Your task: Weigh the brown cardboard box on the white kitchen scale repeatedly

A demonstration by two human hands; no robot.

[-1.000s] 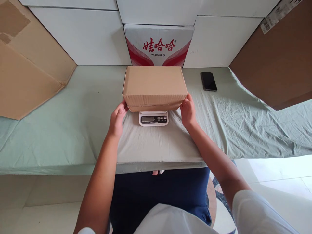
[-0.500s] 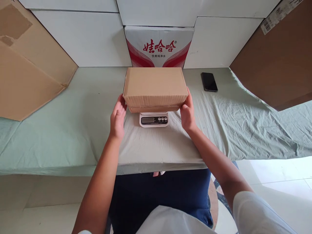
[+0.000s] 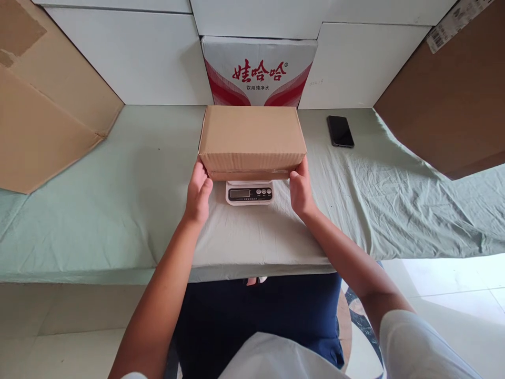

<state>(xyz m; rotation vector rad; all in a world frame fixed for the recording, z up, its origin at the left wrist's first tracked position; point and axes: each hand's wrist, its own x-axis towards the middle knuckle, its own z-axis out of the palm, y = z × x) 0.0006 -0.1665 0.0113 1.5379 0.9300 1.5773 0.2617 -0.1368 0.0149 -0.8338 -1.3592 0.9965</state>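
Note:
A closed brown cardboard box (image 3: 252, 131) sits over a white digital kitchen scale (image 3: 249, 193), covering all but the scale's front. The scale's dark display and round buttons face me, and no digits can be read on it. My left hand (image 3: 199, 192) grips the box's lower left front corner, thumb in front and fingers behind the side. At the lower right front corner, my right hand (image 3: 302, 187) holds the box the same way, its fingertips partly hidden. Whether the box rests its weight on the scale I cannot tell.
Behind the box stands a white and red carton (image 3: 258, 71) against white panels. A black phone (image 3: 340, 131) lies to the right on the green cloth (image 3: 118, 210). Large cardboard pieces lean at the left (image 3: 51, 105) and right (image 3: 445, 105).
My left hand has moved in, from beside the box to its lower left corner, with the thumb now at the front. My right hand and the box have hardly moved.

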